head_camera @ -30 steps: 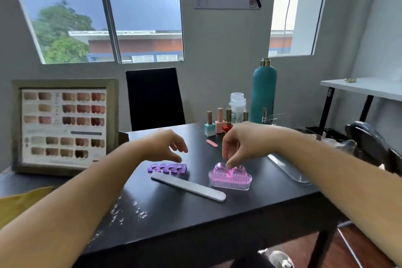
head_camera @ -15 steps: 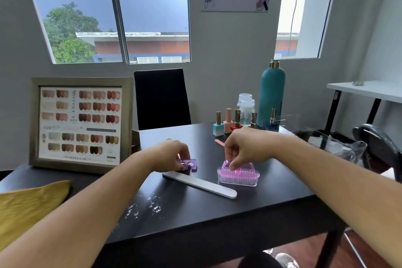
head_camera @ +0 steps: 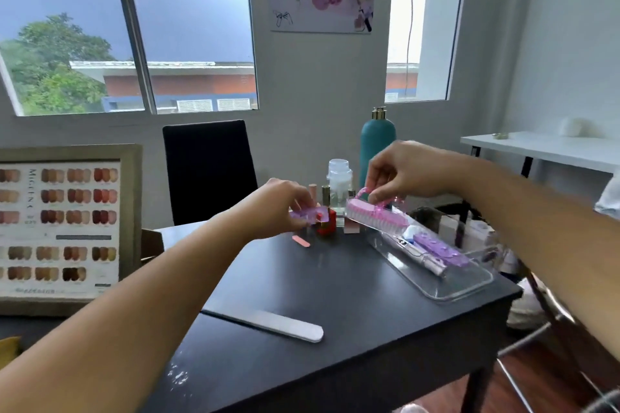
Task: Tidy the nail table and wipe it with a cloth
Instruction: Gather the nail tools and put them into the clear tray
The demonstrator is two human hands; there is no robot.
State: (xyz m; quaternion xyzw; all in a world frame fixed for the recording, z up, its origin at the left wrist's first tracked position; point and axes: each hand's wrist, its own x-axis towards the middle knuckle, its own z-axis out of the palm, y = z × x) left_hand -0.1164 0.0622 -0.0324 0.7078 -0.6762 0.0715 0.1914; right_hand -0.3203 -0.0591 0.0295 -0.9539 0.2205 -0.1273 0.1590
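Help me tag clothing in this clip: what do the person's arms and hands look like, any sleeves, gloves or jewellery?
Both arms are bare to the frame edge, no sleeves showing. The left hand and right hand wear no gloves, and no watch, bracelet or ring is visible. Nails are too blurred to judge.

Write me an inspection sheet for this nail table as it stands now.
Surface: dark table, white flecks near the front edge.
Job's things: pink brush held over the far end of the clear tray; purple toe separator held in the air; grey nail file and small pink file lie on the table.
Clutter: polish bottles, clear bottle and teal bottle at the back; a second purple separator in the tray.
Hands: left hand pinches the toe separator; right hand grips the brush handle.
Cables: thin cord hanging by the right window.
Surroundings: colour chart, black chair, white side table.
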